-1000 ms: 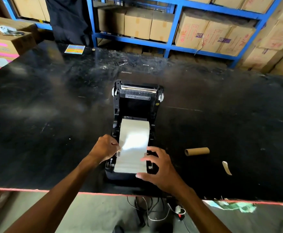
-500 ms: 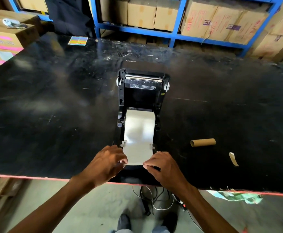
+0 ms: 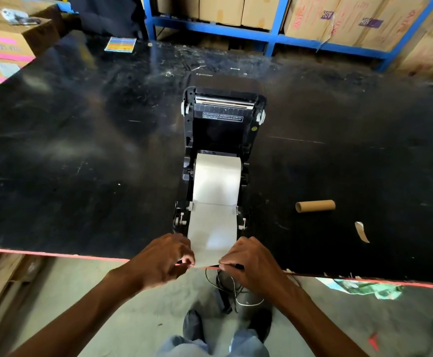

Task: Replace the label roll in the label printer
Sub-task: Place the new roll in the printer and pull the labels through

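Lid flipped up on the label printer [image 3: 222, 140], label roll [image 3: 216, 180] sitting in the bay just beyond the fingers. Left hand [image 3: 162, 261] and right hand [image 3: 252, 262] pinching the paper strip's [image 3: 211, 228] near corners at the table [image 3: 81, 163] edge. Empty cardboard core [image 3: 315, 206] lying off right of the fingers.

One label printer [image 3: 223, 124] sits mid-frame with one white label roll [image 3: 216, 181]. One empty cardboard tube [image 3: 315, 206] lies right. One colourful sticker sheet [image 3: 120, 44] lies upper left. Two hands [image 3: 162, 261] [image 3: 251, 264] are at the bottom.
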Motion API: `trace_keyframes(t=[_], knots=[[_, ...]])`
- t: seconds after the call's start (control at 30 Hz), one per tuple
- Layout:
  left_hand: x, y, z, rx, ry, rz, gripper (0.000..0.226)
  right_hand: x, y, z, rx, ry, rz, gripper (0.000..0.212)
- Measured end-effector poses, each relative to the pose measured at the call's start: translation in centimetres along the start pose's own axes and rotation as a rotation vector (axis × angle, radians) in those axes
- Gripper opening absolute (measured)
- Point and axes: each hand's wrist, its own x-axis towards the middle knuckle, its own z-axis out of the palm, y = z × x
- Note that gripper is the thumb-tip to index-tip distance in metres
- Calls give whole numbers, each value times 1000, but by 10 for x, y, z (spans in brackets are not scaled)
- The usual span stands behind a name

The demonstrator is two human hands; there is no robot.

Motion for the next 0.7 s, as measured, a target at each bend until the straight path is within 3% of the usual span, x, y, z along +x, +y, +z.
trace_keyframes(t=[0.23,0.37,0.43,0.53,0.6,0.7], knots=[[-3,2,8,44,17,52,17,-5,-1,6,37,-36,37,14],[-6,5,-2,-50,0,-75,16,-5,2,7,45,-75,54,17],[-9,8,-4,-239,167,-172,15,-4,2,7,57,-123,74,21],[-8,9,-5,-399,578,-372,12,3,-2,-7,146,-165,91,30],[-5,9,-6,-493,714,-539,6,16,-4,-30,271,-69,116,34],[2,4,-8,-817,609,-770,28,57,2,-72,332,219,130,27]])
